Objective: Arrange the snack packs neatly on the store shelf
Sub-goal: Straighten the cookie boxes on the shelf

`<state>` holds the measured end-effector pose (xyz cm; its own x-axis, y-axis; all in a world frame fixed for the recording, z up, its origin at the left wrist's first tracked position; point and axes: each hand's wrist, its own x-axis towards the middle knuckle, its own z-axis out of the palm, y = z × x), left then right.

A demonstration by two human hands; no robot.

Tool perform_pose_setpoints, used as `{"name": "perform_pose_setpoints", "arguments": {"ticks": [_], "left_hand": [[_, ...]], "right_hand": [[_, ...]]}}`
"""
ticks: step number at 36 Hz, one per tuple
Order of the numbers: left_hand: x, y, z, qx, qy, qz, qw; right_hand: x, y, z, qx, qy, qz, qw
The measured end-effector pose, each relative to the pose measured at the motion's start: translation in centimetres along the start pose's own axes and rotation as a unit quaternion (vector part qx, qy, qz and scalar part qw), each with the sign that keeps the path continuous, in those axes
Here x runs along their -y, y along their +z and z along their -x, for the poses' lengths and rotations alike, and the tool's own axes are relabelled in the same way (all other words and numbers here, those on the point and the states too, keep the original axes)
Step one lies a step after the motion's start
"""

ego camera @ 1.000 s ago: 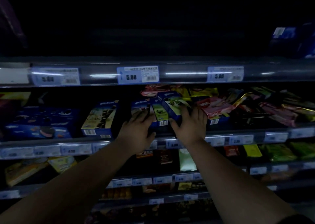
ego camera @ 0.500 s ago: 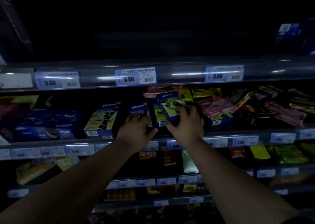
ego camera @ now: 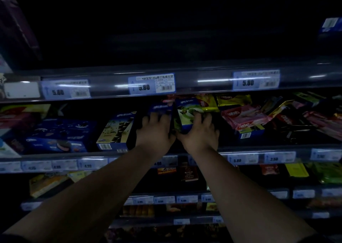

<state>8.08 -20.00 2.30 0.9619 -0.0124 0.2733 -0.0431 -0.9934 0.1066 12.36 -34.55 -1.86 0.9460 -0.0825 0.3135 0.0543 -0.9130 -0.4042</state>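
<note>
The scene is dim. On the middle shelf [ego camera: 55, 156] two blue snack boxes stand side by side. My left hand [ego camera: 155, 131] lies on the front of the left blue box [ego camera: 160, 108], fingers spread over it. My right hand [ego camera: 199, 133] grips the blue box with a green picture [ego camera: 187, 111], fingers curled over its front and right side. A further blue box with a yellow front [ego camera: 116, 131] stands alone to the left of my hands.
Pink wafer packs [ego camera: 242, 116] and dark and yellow packs are piled loosely at the right. A large blue cookie box [ego camera: 55, 137] lies at the left. Price tags [ego camera: 151, 84] line the shelf edge above. Lower shelves hold more snacks.
Both hands have pushed further into the shelf and closer together. The green-picture box has been stood up straighter beside the left blue box.
</note>
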Motion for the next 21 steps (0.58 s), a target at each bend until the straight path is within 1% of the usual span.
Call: {"name": "perform_pose_setpoints", "arguments": {"ticks": [4,8,13,18,21], "left_hand": [[0.4,-2.2,1.3,-0.067,0.043,0.020,0.997],[2.3,-4.7,2.6,-0.087,0.074,0.029,0.993],[5.3,-7.4,4.8,-0.121,0.054,0.046,0.990],[8.8,-7.9,6.6,-0.146,0.034,0.060,0.987],[10.4,-7.9,7.6,-0.169,0.022,0.070,0.983]], "right_hand": [[0.1,-0.6,0.5,0.009,-0.003,-0.003,1.000],[0.3,-1.4,1.0,0.030,-0.006,-0.023,0.999],[1.9,-1.7,3.1,0.030,-0.045,-0.035,0.998],[5.7,-0.9,5.8,0.047,-0.079,-0.025,0.995],[7.5,-0.2,7.0,0.042,-0.099,-0.024,0.994]]}}
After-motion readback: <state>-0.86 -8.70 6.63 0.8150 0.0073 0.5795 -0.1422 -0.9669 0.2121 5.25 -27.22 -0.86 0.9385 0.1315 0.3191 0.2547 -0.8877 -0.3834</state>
